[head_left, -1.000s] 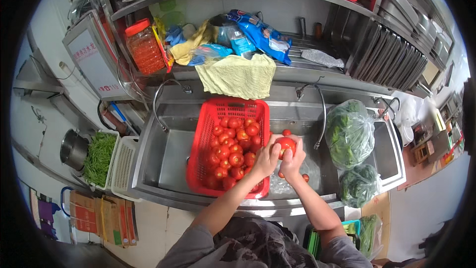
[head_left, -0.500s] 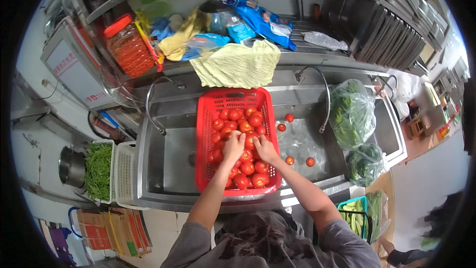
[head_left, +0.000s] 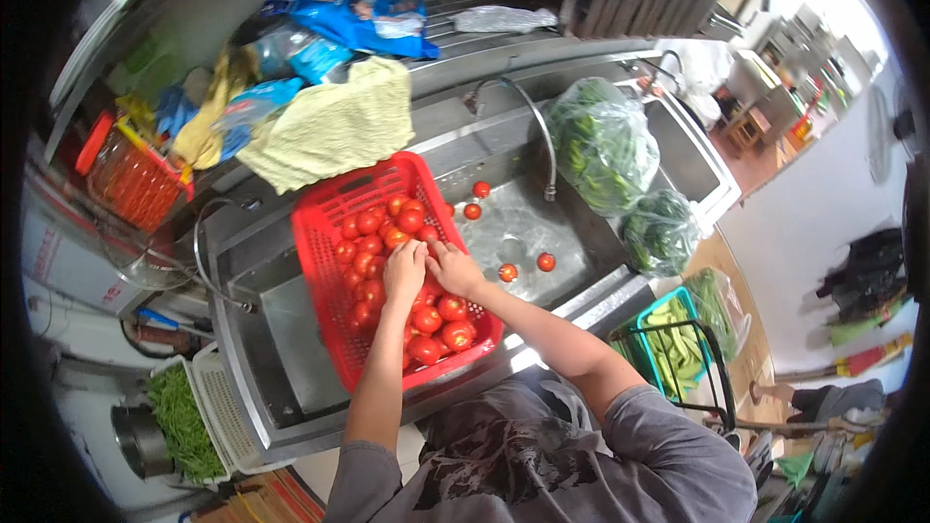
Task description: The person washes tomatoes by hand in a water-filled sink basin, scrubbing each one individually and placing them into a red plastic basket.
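A red plastic basket [head_left: 320, 281] of ripe tomatoes [head_left: 370, 244] rests across the sink, between two basins. Over the middle of the pile, my left hand [head_left: 405, 271] has its fingers curled together, touching the tomatoes. Right beside it is my right hand [head_left: 453, 268], also closed, its fingertips close to the left hand's. Whatever the fingers hold is hidden beneath them. Several loose tomatoes, one of them a small tomato [head_left: 546, 261], lie in the right basin [head_left: 581, 232].
Curved faucets [head_left: 544, 140] reach over the basins. Bagged green vegetables [head_left: 603, 150] stand at the right end. A pale yellow cloth [head_left: 334, 121] hangs off the shelf behind the basket. Green beans [head_left: 179, 421] fill a crate at left; a teal basket [head_left: 644, 315] stands at lower right.
My view has turned rightward and tilted, so the sink and basket appear farther left and slanted. My hands have come closer together over the tomatoes.
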Demonstrator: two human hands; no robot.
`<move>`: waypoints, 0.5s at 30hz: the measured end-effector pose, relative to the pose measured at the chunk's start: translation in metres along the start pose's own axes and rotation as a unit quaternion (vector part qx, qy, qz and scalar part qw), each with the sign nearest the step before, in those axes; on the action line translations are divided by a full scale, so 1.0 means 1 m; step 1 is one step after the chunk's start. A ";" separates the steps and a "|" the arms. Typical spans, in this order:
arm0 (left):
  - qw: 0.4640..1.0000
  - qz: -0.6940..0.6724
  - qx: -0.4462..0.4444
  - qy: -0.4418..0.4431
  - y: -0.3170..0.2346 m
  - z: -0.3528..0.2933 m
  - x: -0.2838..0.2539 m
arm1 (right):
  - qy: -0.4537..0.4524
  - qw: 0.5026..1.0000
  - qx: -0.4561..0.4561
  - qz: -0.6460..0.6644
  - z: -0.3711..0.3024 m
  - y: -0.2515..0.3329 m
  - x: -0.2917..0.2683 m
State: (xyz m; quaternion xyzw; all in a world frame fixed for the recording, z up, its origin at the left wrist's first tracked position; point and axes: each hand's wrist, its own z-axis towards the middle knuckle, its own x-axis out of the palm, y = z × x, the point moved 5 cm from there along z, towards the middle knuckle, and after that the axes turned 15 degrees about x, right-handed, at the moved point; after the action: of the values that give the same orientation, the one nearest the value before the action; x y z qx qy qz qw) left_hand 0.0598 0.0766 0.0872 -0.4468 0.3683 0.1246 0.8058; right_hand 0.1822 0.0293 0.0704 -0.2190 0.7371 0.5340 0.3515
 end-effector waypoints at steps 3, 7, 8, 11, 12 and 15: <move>0.999 -0.035 0.018 0.006 -0.061 0.021 0.009 | -0.027 0.995 -0.025 0.088 -0.013 -0.029 -0.036; 0.999 -0.020 0.003 0.025 -0.111 0.035 0.025 | 0.007 0.986 0.051 0.159 -0.038 -0.066 -0.081; 0.999 -0.024 -0.012 0.034 -0.115 0.039 0.043 | -0.024 0.985 0.053 0.161 -0.040 -0.092 -0.087; 0.994 -0.093 0.008 0.064 -0.118 0.047 0.099 | -0.062 0.975 0.126 0.173 -0.038 -0.164 -0.100; 0.989 -0.142 0.017 0.039 -0.110 0.044 0.128 | -0.089 0.979 0.124 0.132 -0.033 -0.194 -0.103; 0.962 -0.222 -0.068 0.148 -0.125 0.042 0.183 | -0.108 0.968 0.205 0.092 -0.026 -0.290 -0.110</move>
State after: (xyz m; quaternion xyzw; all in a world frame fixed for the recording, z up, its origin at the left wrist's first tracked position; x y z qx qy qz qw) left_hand 0.2738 0.0157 0.0500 -0.5840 0.3658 -0.0999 0.7178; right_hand 0.4495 -0.0974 -0.0254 -0.0144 0.8058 0.4220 0.4151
